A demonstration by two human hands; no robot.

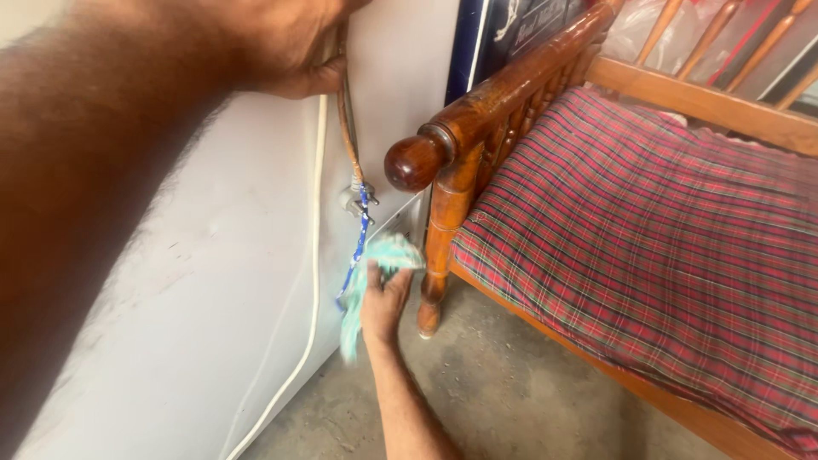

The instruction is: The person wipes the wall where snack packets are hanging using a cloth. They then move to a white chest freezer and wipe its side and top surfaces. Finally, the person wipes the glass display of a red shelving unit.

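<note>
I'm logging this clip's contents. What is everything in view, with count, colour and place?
Appliance: one, white, left, side panel.
Cables: a few, brown and white, hanging down the panel.
Plug: one, grey, hanging on the cable.
Cord: one, blue-white, below plug.
Cloth: one, teal, against the panel's lower edge.
Bench: one, brown wood, right.
Cushion: one, red plaid, on bench.
Floor: grey concrete.
Left hand: grip on cables, top.
Right hand: grip on cloth.

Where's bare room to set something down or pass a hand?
Free: concrete floor in front of the bench; checked cushion. Crowded: gap between white appliance and bench leg, where right hand presses teal cloth beside hanging cords.
</note>
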